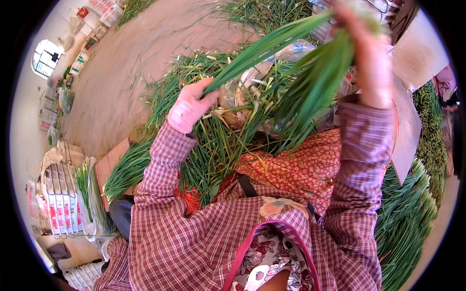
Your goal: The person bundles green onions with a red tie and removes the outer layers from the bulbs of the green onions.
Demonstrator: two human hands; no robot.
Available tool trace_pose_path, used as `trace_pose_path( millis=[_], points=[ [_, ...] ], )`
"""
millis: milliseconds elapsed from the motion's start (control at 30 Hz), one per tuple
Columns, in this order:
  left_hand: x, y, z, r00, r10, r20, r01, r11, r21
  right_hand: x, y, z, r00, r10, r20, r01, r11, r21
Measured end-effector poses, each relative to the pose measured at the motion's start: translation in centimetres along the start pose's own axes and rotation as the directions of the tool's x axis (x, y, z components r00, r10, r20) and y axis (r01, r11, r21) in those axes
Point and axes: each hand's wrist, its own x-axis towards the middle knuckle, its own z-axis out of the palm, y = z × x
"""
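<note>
My right hand point(364, 53) is raised at the upper right, blurred by motion, and grips a bunch of long green chives point(315, 80) near its pale end. Most of the leaves hang down and fan out below that hand. One strand of the bunch stretches left to my left hand point(191, 102), whose thumb and fingers are closed on the leaf tips. Beneath both hands lies a heap of loose chive leaves point(208, 145), spread over the ground and against the red flowered cloth point(296, 160) on my lap.
A neat stack of chives point(405, 218) lies at the right beside a board point(407, 121). On the left another chive bundle point(128, 167) rests near a wire-framed crate point(63, 199). More loose leaves point(272, 17) lie on the floor point(116, 72) at the far side.
</note>
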Motion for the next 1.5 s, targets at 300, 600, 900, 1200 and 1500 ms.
trace_pose_path(
  millis=[300, 600, 900, 1200, 1500],
  points=[
    [-3.4, -16.7, -0.1, 0.839, -0.510, -0.189, 0.541, 0.816, 0.202, -1.7, -1.4, -12.4, 0.978, -0.087, -0.190, 0.073, 0.994, -0.075],
    [2.3, -20.4, 9.3, 0.610, -0.761, -0.223, 0.753, 0.644, -0.136, -5.4, 1.2, -8.1, 0.998, 0.066, 0.024, -0.070, 0.973, 0.222],
    [0.7, -12.8, 3.5, 0.939, -0.344, -0.030, 0.113, 0.389, -0.914, -5.5, 3.9, -4.3, 0.955, 0.284, 0.089, -0.279, 0.959, -0.056],
    [-0.3, -4.3, 3.0, 0.989, -0.147, 0.022, 0.096, 0.522, -0.848, -3.1, 9.3, 3.3, 0.896, 0.336, 0.290, -0.356, 0.935, 0.014],
    [-0.6, -3.2, 1.8, 0.995, -0.081, 0.066, 0.102, 0.629, -0.771, 1.4, 10.7, 5.9, 0.947, 0.166, 0.276, -0.107, 0.971, -0.216]
  ],
)
